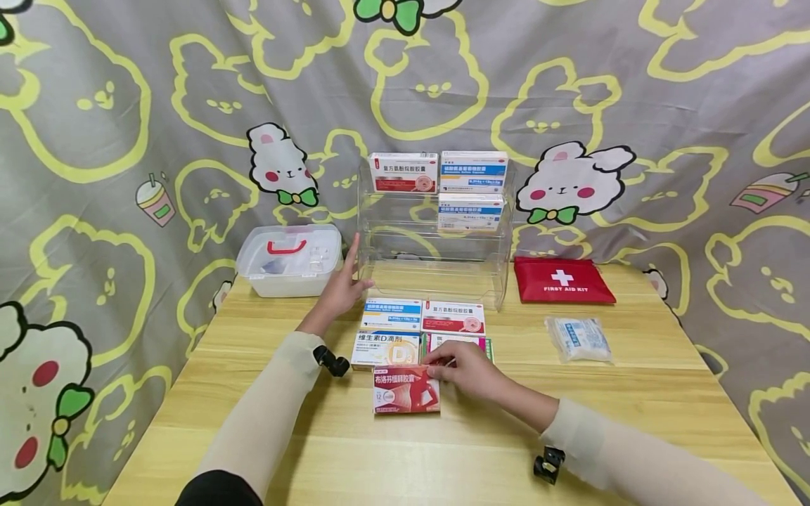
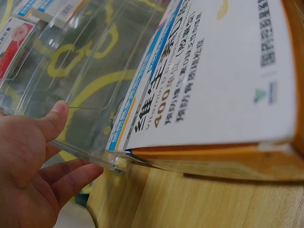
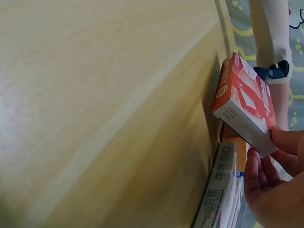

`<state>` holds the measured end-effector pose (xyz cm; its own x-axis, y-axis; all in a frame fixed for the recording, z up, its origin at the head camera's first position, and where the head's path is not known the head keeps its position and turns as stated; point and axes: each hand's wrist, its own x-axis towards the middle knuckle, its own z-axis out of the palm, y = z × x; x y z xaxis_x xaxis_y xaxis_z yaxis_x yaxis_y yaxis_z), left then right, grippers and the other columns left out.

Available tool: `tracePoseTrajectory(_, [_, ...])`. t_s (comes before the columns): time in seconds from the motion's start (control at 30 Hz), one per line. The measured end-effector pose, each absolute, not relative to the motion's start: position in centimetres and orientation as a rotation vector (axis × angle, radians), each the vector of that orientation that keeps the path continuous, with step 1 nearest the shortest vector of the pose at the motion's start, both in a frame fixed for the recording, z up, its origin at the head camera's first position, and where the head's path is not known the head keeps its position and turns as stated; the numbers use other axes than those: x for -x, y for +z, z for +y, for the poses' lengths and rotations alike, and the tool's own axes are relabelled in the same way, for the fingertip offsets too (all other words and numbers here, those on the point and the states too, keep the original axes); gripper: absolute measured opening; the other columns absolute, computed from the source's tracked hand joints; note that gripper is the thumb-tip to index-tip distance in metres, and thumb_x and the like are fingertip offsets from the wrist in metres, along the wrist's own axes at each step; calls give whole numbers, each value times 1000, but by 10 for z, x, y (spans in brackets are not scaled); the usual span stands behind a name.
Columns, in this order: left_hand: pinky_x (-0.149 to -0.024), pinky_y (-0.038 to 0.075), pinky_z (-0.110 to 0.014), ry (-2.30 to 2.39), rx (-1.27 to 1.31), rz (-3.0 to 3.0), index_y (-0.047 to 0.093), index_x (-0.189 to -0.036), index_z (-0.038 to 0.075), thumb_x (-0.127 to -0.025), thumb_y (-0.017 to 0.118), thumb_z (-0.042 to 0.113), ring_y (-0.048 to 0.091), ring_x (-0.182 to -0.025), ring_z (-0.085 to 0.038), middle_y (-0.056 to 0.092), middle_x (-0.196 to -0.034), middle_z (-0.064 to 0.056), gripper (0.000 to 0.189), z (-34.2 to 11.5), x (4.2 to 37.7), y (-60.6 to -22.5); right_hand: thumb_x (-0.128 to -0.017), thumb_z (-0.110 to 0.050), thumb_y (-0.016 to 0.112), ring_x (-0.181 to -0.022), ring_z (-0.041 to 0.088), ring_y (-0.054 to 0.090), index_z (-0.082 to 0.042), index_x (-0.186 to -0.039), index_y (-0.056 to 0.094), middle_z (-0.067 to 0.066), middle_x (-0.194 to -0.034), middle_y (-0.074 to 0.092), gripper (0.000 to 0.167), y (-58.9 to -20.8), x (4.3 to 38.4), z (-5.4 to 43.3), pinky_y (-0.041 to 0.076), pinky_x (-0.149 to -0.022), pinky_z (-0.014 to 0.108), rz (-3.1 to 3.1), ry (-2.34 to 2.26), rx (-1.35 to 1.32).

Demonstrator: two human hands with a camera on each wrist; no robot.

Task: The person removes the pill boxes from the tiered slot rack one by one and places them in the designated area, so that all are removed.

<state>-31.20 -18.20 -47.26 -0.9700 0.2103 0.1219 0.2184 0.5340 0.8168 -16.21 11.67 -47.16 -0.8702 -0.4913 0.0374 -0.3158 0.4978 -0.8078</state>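
My right hand (image 1: 471,372) pinches a red medicine box (image 1: 405,395) at its right end, between thumb and fingers. In the right wrist view the red box (image 3: 249,95) is tilted and appears lifted off the table. My left hand (image 1: 338,292) is at the lower left side of a clear tiered display rack (image 1: 436,277), fingers extended; in the left wrist view its thumb (image 2: 56,121) lies against the clear plastic. Before the rack lie a blue-and-white box (image 1: 392,314), a red-and-white box (image 1: 453,318), a vitamin D box (image 1: 384,349) and a pink-and-green box partly hidden by my right hand.
On the rack's upper tiers stand a red-and-white box (image 1: 403,173) and two blue-and-white boxes (image 1: 473,172). A lidded clear plastic case (image 1: 287,260) with a red handle sits left of the rack. To the right lie a red first aid pouch (image 1: 563,281) and a clear packet (image 1: 579,339).
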Motion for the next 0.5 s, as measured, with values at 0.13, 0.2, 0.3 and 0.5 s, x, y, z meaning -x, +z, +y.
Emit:
tracePoseTrajectory(0.13, [-58,49,-32,-1475,385,-2735,-13,-155,63,-101,68,11,41,-146,-42,23,-167,-22,110,-182,312,-473,-96,-14,75,-88,10,62,-19,-105,80,-10,-96,71,12,-475,157,114,53,-79,30,2560,-1272,679])
tracePoseTrajectory(0.2, [-59,50,-32,-1473,385,-2737,-13,-154,64,-101,67,11,40,-147,-42,22,-168,-21,110,-182,313,-473,-97,-16,74,-88,10,61,-20,-107,80,-11,-98,71,13,-475,155,114,53,-80,29,2559,-1254,661])
tracePoseTrajectory(0.3, [-60,50,-33,-1466,382,-2741,-13,-154,64,-101,67,12,38,-148,-42,20,-169,-19,110,-182,313,-474,-98,-18,73,-85,12,60,-19,-110,79,-11,-97,70,13,-475,152,113,52,-76,29,2549,-1241,664])
tracePoseTrajectory(0.5, [-59,49,-32,-1476,371,-2744,-13,-153,65,-101,67,11,40,-147,-41,21,-169,-21,111,-182,312,-473,-89,-22,84,-82,13,59,-15,-115,77,-10,-93,66,28,-475,150,111,52,-71,26,2517,-1227,689])
